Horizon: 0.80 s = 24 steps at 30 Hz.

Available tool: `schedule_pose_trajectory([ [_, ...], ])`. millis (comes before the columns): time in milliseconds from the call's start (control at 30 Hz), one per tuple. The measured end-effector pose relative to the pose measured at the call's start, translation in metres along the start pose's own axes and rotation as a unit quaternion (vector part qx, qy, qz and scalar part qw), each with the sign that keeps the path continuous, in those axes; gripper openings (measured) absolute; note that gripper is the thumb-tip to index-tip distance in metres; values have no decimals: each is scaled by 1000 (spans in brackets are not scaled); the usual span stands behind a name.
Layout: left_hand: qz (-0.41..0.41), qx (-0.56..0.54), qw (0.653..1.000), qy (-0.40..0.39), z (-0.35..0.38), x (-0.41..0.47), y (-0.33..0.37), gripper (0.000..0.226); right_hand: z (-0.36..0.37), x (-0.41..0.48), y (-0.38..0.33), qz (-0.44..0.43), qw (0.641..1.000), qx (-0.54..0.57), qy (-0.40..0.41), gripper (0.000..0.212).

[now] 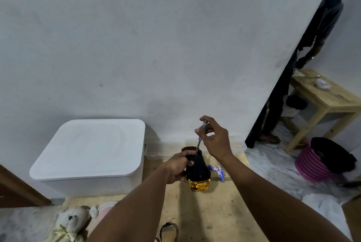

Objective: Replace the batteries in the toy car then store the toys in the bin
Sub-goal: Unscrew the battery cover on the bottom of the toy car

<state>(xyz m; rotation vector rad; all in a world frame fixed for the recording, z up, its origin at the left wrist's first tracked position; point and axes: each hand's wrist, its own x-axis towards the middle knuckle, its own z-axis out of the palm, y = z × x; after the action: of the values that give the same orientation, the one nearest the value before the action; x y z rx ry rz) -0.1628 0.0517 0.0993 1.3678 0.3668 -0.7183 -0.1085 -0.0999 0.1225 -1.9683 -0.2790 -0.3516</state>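
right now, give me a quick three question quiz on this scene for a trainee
1. True or false: the lid of the white bin is off.
2. Which of the hands holds the screwdriver? A: left. B: right.
3. Fill in: the blue batteries lie on the floor to the ___ of the toy car.

Key:
1. False, the lid is on.
2. B, the right hand.
3. right
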Motion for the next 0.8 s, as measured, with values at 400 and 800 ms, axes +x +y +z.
schedule_pose_trajectory([
  [400,0,-8,1000,-6,-1,2,1,47,-2,1,-4,31,998,46,-37,44],
  [800,2,-11,1000,-9,0,3,1,45,-5,1,-5,17,999,-33,-16,52],
])
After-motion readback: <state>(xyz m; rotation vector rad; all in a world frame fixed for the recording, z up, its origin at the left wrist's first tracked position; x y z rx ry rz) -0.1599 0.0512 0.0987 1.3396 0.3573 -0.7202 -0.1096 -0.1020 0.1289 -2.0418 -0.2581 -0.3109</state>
